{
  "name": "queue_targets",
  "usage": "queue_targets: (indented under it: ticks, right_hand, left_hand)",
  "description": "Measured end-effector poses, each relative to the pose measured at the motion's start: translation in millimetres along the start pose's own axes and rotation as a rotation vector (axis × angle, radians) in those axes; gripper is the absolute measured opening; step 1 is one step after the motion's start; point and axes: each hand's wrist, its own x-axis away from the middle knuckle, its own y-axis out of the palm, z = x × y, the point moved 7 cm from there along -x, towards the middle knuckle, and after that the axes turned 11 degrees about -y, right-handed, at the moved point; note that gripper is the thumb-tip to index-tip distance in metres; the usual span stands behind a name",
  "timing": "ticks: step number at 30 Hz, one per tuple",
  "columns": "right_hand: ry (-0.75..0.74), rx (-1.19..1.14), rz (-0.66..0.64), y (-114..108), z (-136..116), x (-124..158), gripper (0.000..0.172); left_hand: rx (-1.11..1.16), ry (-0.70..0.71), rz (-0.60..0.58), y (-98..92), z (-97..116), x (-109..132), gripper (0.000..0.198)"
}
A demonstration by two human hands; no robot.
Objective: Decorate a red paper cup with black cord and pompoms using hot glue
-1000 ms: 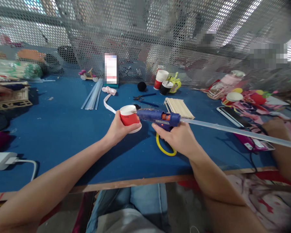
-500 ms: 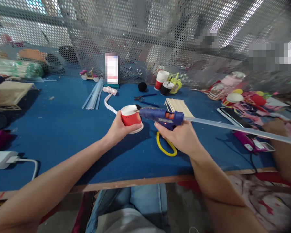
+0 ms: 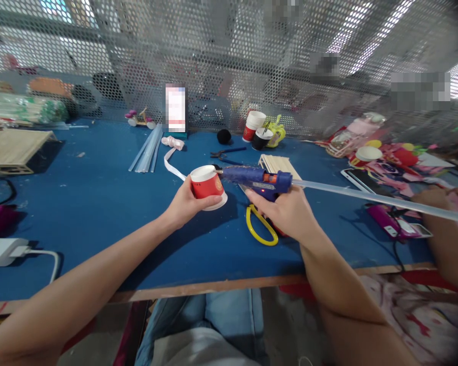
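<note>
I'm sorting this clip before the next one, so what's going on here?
A person's left hand holds a red-and-white paper cup, while the right hand grips a blue glue gun with a long clear glue stick behind it. The nozzle is at the cup's upper edge; whether it touches is unclear. A yellow looped handle lies on the blue table.

Before you stands a grey perforated metal screen (image 3: 145, 61), blurred shapes showing through its round holes. Bright strips of light (image 3: 385, 33) slant across your upper right, and pale bluish patches (image 3: 63, 6) glow at your upper left, too indistinct to identify. Your table (image 3: 107, 203) has a blue top and a brown front edge (image 3: 221, 287); beneath it, you see dim grey floor (image 3: 286, 330).
</note>
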Motion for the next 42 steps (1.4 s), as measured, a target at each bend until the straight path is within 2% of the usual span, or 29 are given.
queue_targets:
  ticks: [8, 13, 16, 19, 22, 24, 27, 29, 31, 33, 37, 42]
  right_hand:
    - [-0.018, -0.056, -0.061, 2.3, -9.5, -0.9, 0.022]
    - [-0.002, -0.062, 0.006, -1.3, -3.0, -2.5, 0.016]
    - [0.01, -0.098, 0.025, -2.9, -0.3, -3.2, 0.019]
    - [0.119, -0.21, -0.049, 0.1, 6.8, -2.8, 0.025]
    - [0.259, -0.427, -0.118, 3.2, 18.6, -1.5, 0.028]
    - [0.306, -0.56, -0.074, -0.7, 30.1, -3.2, 0.027]
    - [0.372, -0.59, 0.115, -15.5, 60.6, -6.7, 0.029]
    - [0.432, -0.547, 0.213, -23.3, 85.4, -7.6, 0.031]
    - [0.476, -0.459, 0.219, -26.0, 108.8, -9.5, 0.034]
    - [0.514, -0.246, 0.169, -28.5, 130.6, -11.1, 0.038]
    - [0.616, 0.091, -0.029, -22.9, 165.9, -10.5, 0.045]
    - [0.661, 0.429, -0.199, -16.2, 182.2, -8.7, 0.054]
  left_hand:
    - [-0.04, 0.005, 0.0, 0.1, 0.3, -0.3, 0.065]
    - [-0.026, -0.003, -0.016, 0.6, 0.1, 0.1, 0.065]
    - [-0.025, -0.006, -0.01, 0.3, 0.9, 0.2, 0.064]
    - [-0.03, -0.021, -0.014, 0.6, -0.2, -0.6, 0.066]
    - [-0.055, -0.032, -0.003, -0.5, -3.3, -2.8, 0.068]
    - [-0.085, -0.028, 0.002, -1.2, -5.5, -4.5, 0.069]
    - [-0.183, -0.018, -0.007, -0.1, -7.2, -6.0, 0.069]
    - [-0.266, -0.013, -0.024, 2.4, -6.7, -5.8, 0.069]
    - [-0.339, -0.001, -0.041, 5.0, -5.4, -5.3, 0.069]
    - [-0.396, 0.016, -0.06, 7.3, -5.0, -5.1, 0.068]
    - [-0.505, 0.043, -0.106, 11.7, -12.3, -5.9, 0.068]
    - [-0.632, 0.059, -0.143, 13.5, -17.4, -5.7, 0.072]
